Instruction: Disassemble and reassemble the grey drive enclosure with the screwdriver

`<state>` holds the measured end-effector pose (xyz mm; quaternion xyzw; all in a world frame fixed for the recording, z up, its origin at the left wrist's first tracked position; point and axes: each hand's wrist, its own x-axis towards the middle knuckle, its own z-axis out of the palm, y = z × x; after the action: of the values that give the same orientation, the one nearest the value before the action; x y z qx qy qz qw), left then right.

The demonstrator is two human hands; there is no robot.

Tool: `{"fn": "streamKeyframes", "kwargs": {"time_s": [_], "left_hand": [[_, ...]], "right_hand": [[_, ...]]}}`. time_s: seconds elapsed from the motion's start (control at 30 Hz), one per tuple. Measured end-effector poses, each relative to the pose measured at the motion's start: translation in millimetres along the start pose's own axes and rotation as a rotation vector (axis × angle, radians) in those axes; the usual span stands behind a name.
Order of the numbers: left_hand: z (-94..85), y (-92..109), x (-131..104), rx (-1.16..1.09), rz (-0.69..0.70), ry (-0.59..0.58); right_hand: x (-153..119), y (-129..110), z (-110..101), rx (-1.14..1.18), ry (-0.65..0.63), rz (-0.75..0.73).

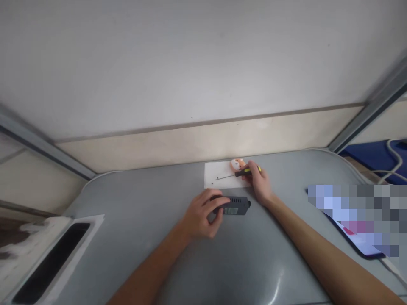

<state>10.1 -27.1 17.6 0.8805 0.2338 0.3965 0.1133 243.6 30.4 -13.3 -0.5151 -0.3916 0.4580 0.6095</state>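
Observation:
My left hand (pixel 205 213) grips a small dark box-shaped device (pixel 237 206) with vent slots, a pale label and a knob or plug at its right end. Its left end is hidden under my fingers. In my right hand (pixel 261 183) is a screwdriver (pixel 244 171) with a black and yellow handle. The thin shaft points left over a white sheet of paper (pixel 210 169), its tip close to small dark specks, perhaps screws. An orange and white animal-face item (pixel 237 164) sits at the sheet's back edge, just behind the screwdriver.
The grey table (pixel 136 207) meets a pale wall (pixel 190 146) at the back. On the right lies a lit phone or tablet (pixel 362 243), partly pixelated. A long black object (pixel 52 262) lies on white material at the left. Metal posts (pixel 352 123) flank the table.

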Motion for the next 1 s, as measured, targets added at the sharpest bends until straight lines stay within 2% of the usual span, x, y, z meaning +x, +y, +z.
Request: {"fn": "streamKeyframes", "kwargs": {"time_s": [0.1, 0.23, 0.43, 0.53, 0.63, 0.77, 0.83, 1.0], "left_hand": [[-0.7, 0.6, -0.6, 0.012, 0.026, 0.004], [-1.9, 2.8, -1.2, 0.012, 0.027, -0.009], [-1.1, 3.6, -1.1, -0.056, -0.044, -0.002], [0.4, 1.7, -1.9, -0.124, -0.156, 0.024], [2.0, -0.9, -2.0, -0.177, -0.382, 0.003], [4.2, -4.3, 0.2, -0.190, -0.664, -0.046], [5.5, -5.9, 1.1, -0.178, -0.719, -0.037], [8.0, -8.7, 0.2, -0.137, -0.710, -0.037]], "right_hand": [[1.4, 0.9, 0.7, 0.005, 0.035, 0.014], [1.0, 1.1, 0.7, -0.064, 0.068, -0.041], [-0.1, -0.3, -0.4, -0.128, 0.031, -0.041], [0.3, -0.4, 0.4, -0.106, 0.028, -0.019], [0.7, -0.9, 1.8, -0.044, 0.068, -0.006], [3.4, -1.1, 2.0, 0.140, 0.158, 0.091], [5.5, -0.6, 1.4, 0.209, 0.181, 0.118], [7.5, 0.0, 0.9, 0.186, 0.155, 0.105]]}}
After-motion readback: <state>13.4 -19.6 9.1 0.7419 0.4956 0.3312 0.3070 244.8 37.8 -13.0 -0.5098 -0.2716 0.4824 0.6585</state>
